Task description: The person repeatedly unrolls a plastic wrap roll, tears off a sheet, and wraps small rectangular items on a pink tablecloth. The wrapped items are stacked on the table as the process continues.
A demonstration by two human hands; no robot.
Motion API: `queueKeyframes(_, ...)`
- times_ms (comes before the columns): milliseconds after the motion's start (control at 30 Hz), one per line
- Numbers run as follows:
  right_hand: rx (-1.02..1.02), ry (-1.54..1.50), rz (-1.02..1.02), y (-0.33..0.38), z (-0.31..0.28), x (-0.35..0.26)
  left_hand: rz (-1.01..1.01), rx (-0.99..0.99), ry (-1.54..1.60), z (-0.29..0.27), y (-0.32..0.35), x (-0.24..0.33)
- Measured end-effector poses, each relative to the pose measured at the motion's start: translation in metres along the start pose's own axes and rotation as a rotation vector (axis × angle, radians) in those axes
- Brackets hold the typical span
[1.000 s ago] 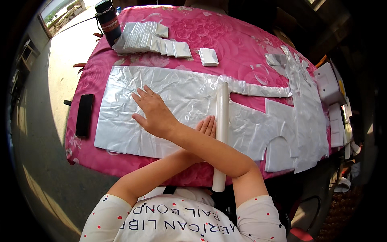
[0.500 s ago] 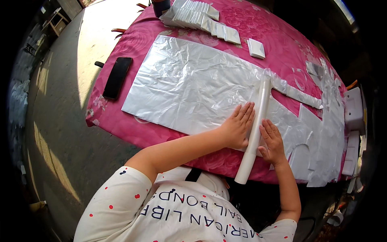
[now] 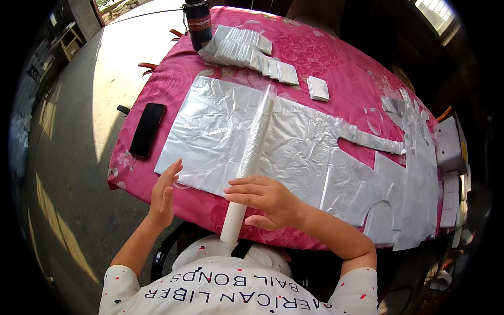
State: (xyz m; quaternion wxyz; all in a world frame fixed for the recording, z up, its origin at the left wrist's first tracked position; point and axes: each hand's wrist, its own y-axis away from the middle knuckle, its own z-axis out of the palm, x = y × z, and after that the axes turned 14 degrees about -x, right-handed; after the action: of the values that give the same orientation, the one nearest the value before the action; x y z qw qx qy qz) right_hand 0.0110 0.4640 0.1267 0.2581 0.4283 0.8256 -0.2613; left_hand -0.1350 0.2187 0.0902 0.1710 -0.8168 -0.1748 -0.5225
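Pale tube [image 3: 252, 147] lying across a silvery sheet [image 3: 205, 131], right hand [image 3: 270, 197] at its near part

The tube is resting aslant on the sheet, pointing from about seven o'clock to one, its near end jutting past the sheet's edge. Working the tube over the sheet seems to be the step in hand; a further push would be calling for both palms and even pressure. Toward five o'clock from the tube's middle, the right hand is lying over it, fingers stretched and nearly together, gripping nothing; how hard it is pressing I cannot tell. At eight, the left hand [image 3: 164, 197] is hovering apart from the tube, fingers straight, holding nothing. A black phone [image 3: 148, 130] is lying at nine, cut film pieces [image 3: 412, 178] at three, a small stack [image 3: 318, 89] between one and two, folded packets [image 3: 241, 50] at twelve, all on a pink cloth [image 3: 336, 58]. At eleven, a dark bottle [image 3: 199, 34] is bearing marks too small to read. At six, the white shirt [image 3: 226, 286] is showing dark lettering [image 3: 178, 296], upside down from here
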Motion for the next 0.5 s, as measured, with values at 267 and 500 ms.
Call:
queueKeyframes(267,-0.085,0.548,0.253,-0.036,0.0,0.085,-0.076,0.07,-0.17,0.007,0.04,-0.008)
queueKeyframes(500,-0.321,0.376,0.295,-0.17,0.024,0.101,-0.225,0.097,-0.335,0.006,0.04,0.001)
